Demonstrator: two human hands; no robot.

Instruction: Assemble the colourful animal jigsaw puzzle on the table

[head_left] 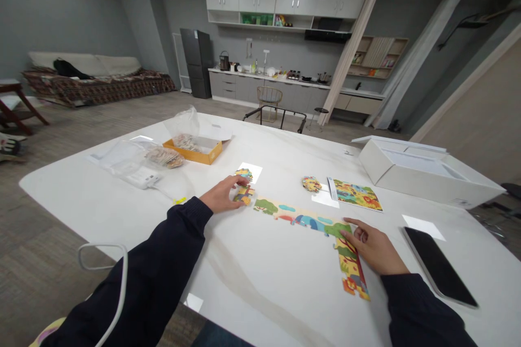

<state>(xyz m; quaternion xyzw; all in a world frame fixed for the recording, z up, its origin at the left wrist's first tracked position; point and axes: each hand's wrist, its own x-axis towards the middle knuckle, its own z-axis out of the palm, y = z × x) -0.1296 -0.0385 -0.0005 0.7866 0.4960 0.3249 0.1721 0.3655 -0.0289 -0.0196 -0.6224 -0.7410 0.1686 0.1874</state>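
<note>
Between the thumb and fingers of my left hand [222, 194] is a small joined puzzle section [245, 195], lying close to the table. It sits just left of the assembled puzzle strip [299, 218], with a narrow gap between them. The strip shows trees, clouds and a blue elephant, and turns down at its right end into a side column [350, 265]. My right hand [373, 246] rests at that corner, thumb and index finger apart and touching the puzzle. Loose puzzle pieces lie in one pile [244, 173] behind my left hand and another pile [311, 184] farther right.
A picture card [356, 194] lies before a white box [423, 173]. A black-screened tablet [439, 265] is at right. At left are an orange box [209, 156], bagged pieces [165, 157] and a white power strip [142, 178]. A white cable [124, 276] loops over my left sleeve.
</note>
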